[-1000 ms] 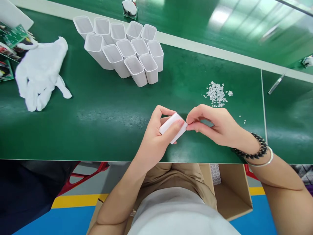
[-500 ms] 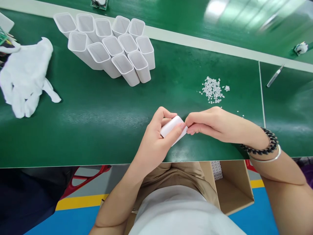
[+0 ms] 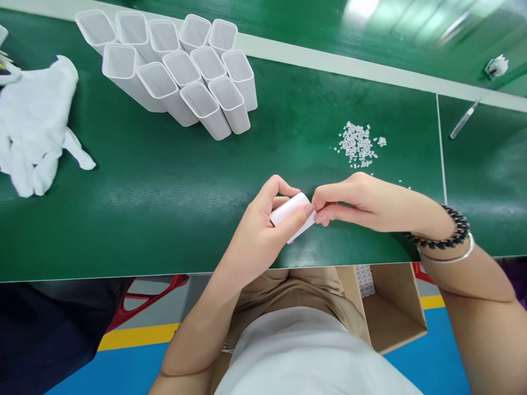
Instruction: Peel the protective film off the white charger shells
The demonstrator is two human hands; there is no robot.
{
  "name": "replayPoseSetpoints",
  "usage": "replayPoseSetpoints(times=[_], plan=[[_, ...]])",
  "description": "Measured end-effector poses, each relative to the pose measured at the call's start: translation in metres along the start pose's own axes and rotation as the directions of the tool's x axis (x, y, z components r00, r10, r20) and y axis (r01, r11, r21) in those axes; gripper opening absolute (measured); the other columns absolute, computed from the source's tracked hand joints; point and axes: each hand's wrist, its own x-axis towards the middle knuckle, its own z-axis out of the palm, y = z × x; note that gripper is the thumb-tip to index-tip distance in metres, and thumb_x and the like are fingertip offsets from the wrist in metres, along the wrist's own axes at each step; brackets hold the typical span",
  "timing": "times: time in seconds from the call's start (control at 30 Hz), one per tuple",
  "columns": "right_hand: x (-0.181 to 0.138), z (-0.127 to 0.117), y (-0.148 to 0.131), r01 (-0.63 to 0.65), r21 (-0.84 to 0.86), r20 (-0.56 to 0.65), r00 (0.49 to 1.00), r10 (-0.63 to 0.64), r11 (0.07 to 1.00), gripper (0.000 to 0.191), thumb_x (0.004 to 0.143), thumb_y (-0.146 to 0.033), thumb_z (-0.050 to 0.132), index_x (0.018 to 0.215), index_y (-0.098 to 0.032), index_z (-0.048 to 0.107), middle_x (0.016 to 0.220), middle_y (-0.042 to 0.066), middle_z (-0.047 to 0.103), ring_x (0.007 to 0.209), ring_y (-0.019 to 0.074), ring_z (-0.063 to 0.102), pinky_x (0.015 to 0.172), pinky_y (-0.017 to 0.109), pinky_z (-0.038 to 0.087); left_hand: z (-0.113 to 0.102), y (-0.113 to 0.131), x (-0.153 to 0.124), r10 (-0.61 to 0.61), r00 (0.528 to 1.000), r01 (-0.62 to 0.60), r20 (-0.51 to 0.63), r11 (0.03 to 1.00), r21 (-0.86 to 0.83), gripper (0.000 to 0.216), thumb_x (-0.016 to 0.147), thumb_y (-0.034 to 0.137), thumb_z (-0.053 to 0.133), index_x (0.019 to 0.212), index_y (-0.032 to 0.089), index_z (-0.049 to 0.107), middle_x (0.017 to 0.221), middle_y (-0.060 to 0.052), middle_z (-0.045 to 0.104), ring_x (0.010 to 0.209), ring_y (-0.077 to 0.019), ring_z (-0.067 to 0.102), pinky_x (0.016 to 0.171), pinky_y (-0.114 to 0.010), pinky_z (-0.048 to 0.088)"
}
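My left hand (image 3: 264,230) is wrapped round a small white plastic case (image 3: 288,208), holding it tilted just above the front part of the table. The thumb lies along the case's side. At the case's right end, the fingertips of my right hand (image 3: 356,204) are pinched together against the edge. Whatever they grip there is hidden or too small to make out. Beyond the right hand, a pile of tiny clear pieces (image 3: 357,145) is spread on the green table, with a few loose bits nearer the wrist.
Several white open-ended cases (image 3: 217,125) stand grouped at the back left. White gloves (image 3: 37,120) lie at the far left. Tweezers (image 3: 464,119) rest on the right, past a white line. A cardboard box (image 3: 395,323) sits below the table's front edge (image 3: 123,276).
The camera view has shifted slightly, so the table items appear a little higher and further left. Both hands keep nearly the same hold at the case, with only slight finger movement.
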Motion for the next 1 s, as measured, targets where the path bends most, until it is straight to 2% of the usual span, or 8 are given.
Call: replayPoseSetpoints(times=[0.2,0.53,0.77,1.0], plan=[[-0.004,0.004,-0.006,-0.068,-0.114,-0.029,0.997,0.065,0.991,0.02,0.104,-0.027,0.046,0.094,-0.018,0.06,0.071,-0.003,0.064,0.055,0.0086,0.052,0.052,0.022,0.033,0.0,0.001,0.0,-0.008,1.0,0.008,-0.01,1.0,0.015,0.03,0.092,0.051,0.067,0.098,0.027,0.05,0.08,0.004,0.072,0.063,-0.0115,0.061,0.053,-0.02,0.046],[-0.004,0.011,-0.018,-0.143,-0.312,-0.103,0.988,0.117,0.939,0.02,0.103,-0.026,0.045,0.088,-0.018,0.056,0.062,-0.002,0.056,0.049,0.0106,0.044,0.05,0.026,0.022,0.001,0.003,0.0,-0.011,0.999,0.013,-0.037,0.999,0.042,0.032,0.091,0.051,0.067,0.096,0.025,0.05,0.075,0.004,0.07,0.058,-0.011,0.059,0.051,-0.02,0.043],[-0.003,0.012,-0.016,-0.115,-0.286,-0.11,0.99,0.087,0.951,0.018,0.1,-0.023,0.048,0.085,-0.018,0.056,0.06,-0.003,0.055,0.047,0.0096,0.043,0.049,0.026,0.023,0.002,0.006,0.0,-0.014,0.999,0.016,-0.038,0.998,0.068,0.032,0.091,0.051,0.067,0.094,0.024,0.05,0.074,0.004,0.069,0.056,-0.0108,0.059,0.049,-0.02,0.041],[-0.001,0.009,-0.008,-0.026,-0.123,-0.112,0.994,0.012,0.992,0.01,0.093,-0.019,0.054,0.084,-0.018,0.059,0.07,-0.002,0.066,0.057,0.0084,0.055,0.054,0.021,0.036,-0.001,0.012,0.001,-0.059,0.998,0.058,0.022,0.998,0.035,0.032,0.091,0.049,0.068,0.092,0.023,0.048,0.074,0.003,0.068,0.058,-0.0109,0.06,0.049,-0.019,0.043]])
